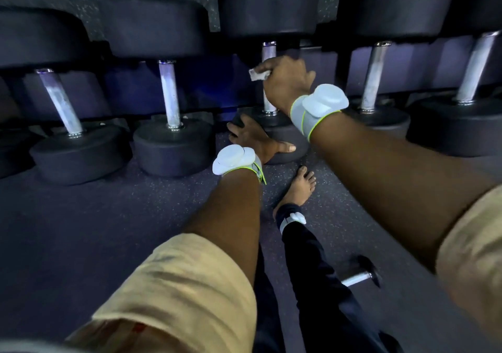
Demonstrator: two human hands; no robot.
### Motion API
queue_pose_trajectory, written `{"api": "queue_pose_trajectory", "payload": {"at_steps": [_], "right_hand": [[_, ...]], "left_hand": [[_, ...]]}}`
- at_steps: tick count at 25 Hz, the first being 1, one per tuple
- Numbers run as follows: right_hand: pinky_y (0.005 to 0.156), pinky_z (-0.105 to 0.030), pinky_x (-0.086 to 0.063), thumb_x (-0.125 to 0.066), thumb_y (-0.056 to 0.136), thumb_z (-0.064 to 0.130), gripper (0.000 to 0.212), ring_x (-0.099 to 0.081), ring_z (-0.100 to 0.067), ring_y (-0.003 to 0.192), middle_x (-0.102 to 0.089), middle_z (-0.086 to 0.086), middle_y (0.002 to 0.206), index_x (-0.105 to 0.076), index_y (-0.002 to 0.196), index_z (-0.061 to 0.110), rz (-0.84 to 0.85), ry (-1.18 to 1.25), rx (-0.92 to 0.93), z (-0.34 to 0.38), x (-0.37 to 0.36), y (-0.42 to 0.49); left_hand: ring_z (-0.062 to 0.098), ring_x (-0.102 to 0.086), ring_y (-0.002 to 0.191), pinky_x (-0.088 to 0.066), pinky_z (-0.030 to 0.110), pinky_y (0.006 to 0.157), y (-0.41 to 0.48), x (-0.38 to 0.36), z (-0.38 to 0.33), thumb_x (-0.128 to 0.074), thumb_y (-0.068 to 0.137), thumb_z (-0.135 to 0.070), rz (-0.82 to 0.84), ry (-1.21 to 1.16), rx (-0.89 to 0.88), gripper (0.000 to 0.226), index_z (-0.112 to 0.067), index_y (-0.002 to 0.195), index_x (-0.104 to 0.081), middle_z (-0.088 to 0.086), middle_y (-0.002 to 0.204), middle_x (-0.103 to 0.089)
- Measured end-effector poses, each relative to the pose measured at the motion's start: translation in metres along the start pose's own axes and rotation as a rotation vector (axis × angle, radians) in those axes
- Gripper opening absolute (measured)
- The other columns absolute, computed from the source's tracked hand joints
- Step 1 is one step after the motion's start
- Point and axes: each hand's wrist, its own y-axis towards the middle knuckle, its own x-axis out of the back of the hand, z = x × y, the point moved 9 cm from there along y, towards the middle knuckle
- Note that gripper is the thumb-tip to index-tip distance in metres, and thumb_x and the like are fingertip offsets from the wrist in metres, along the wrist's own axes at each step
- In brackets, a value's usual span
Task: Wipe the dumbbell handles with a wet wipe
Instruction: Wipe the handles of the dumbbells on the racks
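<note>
Bare grey metal handle [269,52] of the middle dumbbell [267,7] is the work spot; every place below is given from that dumbbell. It stands tilted in a row on the speckled floor [108,216], with its lower head [281,129] down on the floor and the upper head leaning away from the camera. The right grip [285,80] is clenched round the mid-part of the handle with the wet wipe [258,74] pinched in the fingers, a white corner sticking out to the left. The left grip [256,138] rests on the lower head, thumb spread, holding nothing; it looks like bracing. The left-side dumbbells [169,94] and right-side dumbbells [373,78], two each, stand with bars bare, none touched. A small dumbbell [358,276] lies on the floor well nearer the camera, beside the person's leg. A bare foot [301,186] sits just in front of the lower head. Handling, judged: the dumbbell is heavy and stiff with rubbery-looking heads, unlikely to shift under wiping, so no lift is needed. The bar is hard, its surface too blurred to read, and probably slippery once wet. The wipe is light, soft and limp and bunches easily, so wrap it round the bar and slide along. Hold at the bar's middle and steady at the head.
</note>
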Motion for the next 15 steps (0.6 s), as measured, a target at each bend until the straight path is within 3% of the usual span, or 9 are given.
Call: {"api": "queue_pose_trajectory", "payload": {"at_steps": [3,8,11,15], "right_hand": [[0.098,-0.035,-0.045,-0.067,0.076,0.042,0.023,-0.062,-0.018,0.109,-0.072,0.009,0.107,-0.074,0.098,0.040,0.002,0.404,-0.165,-0.028,0.006,-0.012],[0.077,-0.034,-0.058,-0.072,0.055,0.044,0.031,-0.072,-0.014,0.080,-0.076,0.003,0.080,-0.077,0.081,0.026,-0.082,0.815,-0.305,-0.106,0.024,-0.038],[0.072,-0.034,-0.057,-0.064,0.052,0.040,0.024,-0.069,-0.015,0.077,-0.074,0.001,0.080,-0.071,0.071,0.025,-0.129,0.845,-0.405,-0.164,0.045,-0.047],[0.077,-0.042,-0.060,-0.056,0.041,0.048,0.039,-0.070,-0.021,0.077,-0.072,-0.002,0.076,-0.070,0.069,0.025,-0.137,0.843,-0.455,-0.224,0.071,-0.045]], "left_hand": [[0.037,-0.014,0.146,-0.020,0.048,0.119,-0.006,0.005,-0.007,-0.091,0.045,-0.059,-0.010,0.089,0.000,0.138,-0.009,0.150,-0.015,0.020,0.158,-0.010],[0.029,-0.008,0.149,-0.011,0.051,0.120,-0.033,0.014,-0.061,-0.078,0.072,-0.038,-0.221,0.147,-0.292,0.087,-0.010,0.140,-0.033,0.013,0.157,-0.022],[0.030,-0.007,0.150,-0.008,0.045,0.122,-0.053,-0.014,-0.105,-0.074,0.075,-0.041,-0.210,0.132,-0.448,0.082,-0.006,0.140,-0.038,0.014,0.158,-0.022],[0.026,-0.008,0.150,-0.008,0.041,0.122,-0.068,-0.060,-0.144,-0.075,0.074,-0.052,-0.136,0.131,-0.479,0.091,-0.004,0.142,-0.038,0.013,0.158,-0.022]]}}
